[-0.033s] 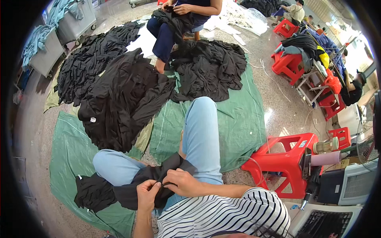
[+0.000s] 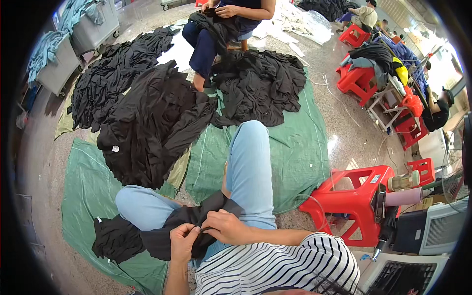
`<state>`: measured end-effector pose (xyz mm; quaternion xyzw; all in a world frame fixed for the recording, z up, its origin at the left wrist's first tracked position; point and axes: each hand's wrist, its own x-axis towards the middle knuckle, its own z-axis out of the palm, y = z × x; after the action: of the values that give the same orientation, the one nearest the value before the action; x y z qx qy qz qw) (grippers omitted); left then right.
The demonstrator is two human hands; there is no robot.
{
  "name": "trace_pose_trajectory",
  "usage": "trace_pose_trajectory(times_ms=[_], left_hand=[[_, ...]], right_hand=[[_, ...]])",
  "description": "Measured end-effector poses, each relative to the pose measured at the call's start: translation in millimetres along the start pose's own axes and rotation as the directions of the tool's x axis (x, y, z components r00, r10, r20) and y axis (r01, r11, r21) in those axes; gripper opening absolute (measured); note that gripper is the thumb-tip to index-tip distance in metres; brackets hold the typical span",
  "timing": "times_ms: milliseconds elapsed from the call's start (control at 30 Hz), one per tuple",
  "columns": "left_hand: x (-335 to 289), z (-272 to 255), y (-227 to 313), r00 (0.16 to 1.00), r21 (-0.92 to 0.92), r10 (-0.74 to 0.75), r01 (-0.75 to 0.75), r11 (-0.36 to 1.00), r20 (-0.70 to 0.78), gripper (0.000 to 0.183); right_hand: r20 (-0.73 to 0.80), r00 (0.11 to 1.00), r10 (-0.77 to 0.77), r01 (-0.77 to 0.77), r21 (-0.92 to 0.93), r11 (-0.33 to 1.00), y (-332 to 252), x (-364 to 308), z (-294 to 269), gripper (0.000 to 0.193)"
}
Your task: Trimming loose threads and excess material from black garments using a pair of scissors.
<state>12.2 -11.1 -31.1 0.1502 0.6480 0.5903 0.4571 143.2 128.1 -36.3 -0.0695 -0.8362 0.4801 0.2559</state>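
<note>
A black garment [image 2: 147,238] lies across my lap, over my light blue jeans [image 2: 250,167]. My left hand [image 2: 183,242] pinches its edge from below. My right hand [image 2: 225,227] grips the same edge just to the right, the fingertips of the two hands nearly touching. The rest of the garment trails off to my left onto the green tarp [image 2: 83,196]. My striped shirt fills the lower edge of the view.
Large heaps of black garments [image 2: 147,123] [image 2: 260,83] cover the tarp ahead. Another person [image 2: 221,24] sits beyond them handling black cloth. A red plastic stool [image 2: 351,199] stands at my right, with more red stools, a fan and boxes further right. Grey bins [image 2: 59,64] are at the far left.
</note>
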Motion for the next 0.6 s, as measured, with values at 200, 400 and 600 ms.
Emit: trace_pose_trajectory(times_ms=[200,400,600], left_hand=[[0.9,12.4,-14.8,0.996,-0.141,-0.046,0.034,0.989,-0.081,0.008],[-4.9,16.2,-12.0,0.982,-0.299,-0.099,0.046,0.953,-0.163,0.008],[-3.8,5.6,-17.2,0.994,-0.069,-0.024,0.017,0.997,-0.104,0.010]], right_hand=[[-0.087,0.994,-0.071,0.064,-0.081,0.995,6.3,-1.6,5.0,0.022],[-0.069,0.997,-0.036,0.034,-0.042,0.999,2.1,0.2,3.5,0.022],[-0.014,1.000,-0.022,0.022,-0.036,0.999,4.8,-1.5,3.9,0.020]])
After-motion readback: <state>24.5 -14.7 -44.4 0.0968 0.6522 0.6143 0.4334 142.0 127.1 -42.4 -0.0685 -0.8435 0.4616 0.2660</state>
